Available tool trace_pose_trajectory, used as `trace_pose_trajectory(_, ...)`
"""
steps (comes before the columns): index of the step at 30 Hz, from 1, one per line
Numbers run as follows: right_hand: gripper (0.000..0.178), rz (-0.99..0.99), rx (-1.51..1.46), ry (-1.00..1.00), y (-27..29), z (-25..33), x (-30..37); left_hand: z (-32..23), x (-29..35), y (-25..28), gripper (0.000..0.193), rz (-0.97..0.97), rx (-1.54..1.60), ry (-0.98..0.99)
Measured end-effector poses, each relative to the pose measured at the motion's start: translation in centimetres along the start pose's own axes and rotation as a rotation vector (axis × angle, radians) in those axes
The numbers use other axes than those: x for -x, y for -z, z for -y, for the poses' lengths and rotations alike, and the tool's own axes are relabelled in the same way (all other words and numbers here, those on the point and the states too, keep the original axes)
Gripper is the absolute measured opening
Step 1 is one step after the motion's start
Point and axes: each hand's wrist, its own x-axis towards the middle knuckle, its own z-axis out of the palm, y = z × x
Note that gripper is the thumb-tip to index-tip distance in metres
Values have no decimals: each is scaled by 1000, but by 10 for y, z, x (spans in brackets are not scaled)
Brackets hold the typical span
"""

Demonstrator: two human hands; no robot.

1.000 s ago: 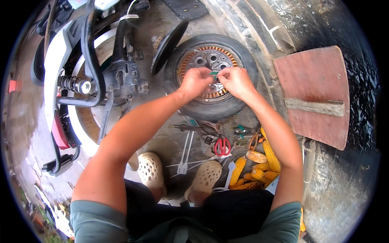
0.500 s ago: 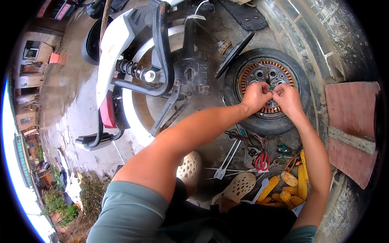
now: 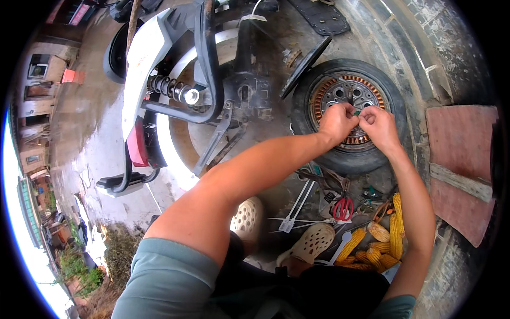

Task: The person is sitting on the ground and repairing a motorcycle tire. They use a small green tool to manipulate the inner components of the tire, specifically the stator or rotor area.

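Observation:
My left hand (image 3: 337, 124) and my right hand (image 3: 378, 127) meet above the middle of a wheel lying flat, both with fingertips pinched. Between them shows a small green piece (image 3: 357, 113), too small to name exactly. The wheel has a black tyre (image 3: 348, 164) and a ring of copper windings (image 3: 321, 95) around a grey metal hub (image 3: 364, 94) with round holes. My fingers hide part of the hub's centre. A black round disc (image 3: 306, 67) leans, tilted, against the tyre's far left side.
Red-handled scissors (image 3: 343, 209), pliers and white cable ties (image 3: 287, 225) lie below the wheel. Several corn cobs (image 3: 396, 234) are near my right forearm. A partly dismantled white scooter (image 3: 146, 64) stands at left. A reddish board (image 3: 461, 149) sits by the brick wall at right.
The view has shifted slightly. Both hands stay over the hub with the green piece between their fingertips; my right fingers have shifted a little and their pose looks slightly different.

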Motion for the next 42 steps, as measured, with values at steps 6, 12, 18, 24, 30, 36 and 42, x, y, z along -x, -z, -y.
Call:
trace_pose_trajectory(6,11,38,-57,49,4,-3,-1,-5,2,6,25,60,65,-10)
trace_pose_trajectory(12,17,37,15,80,6,-2,-1,-1,-1,4,20,31,212,42)
trace_pose_trajectory(18,18,16,53,169,10,-12,4,-9,5,3,21,84,151,3)
trace_pose_trajectory(24,20,42,29,191,6,-9,1,-20,4,27,12,300,398,288)
trace_pose_trajectory(30,19,107,35,107,9,-1,5,-17,-1,30,14,361,367,335)
trace_pose_trajectory(36,17,37,252,239,10,-1,5,-11,1,25,20,343,300,278)
trace_pose_trajectory(42,12,83,94,89,11,0,3,-18,5,27,19,308,347,268)
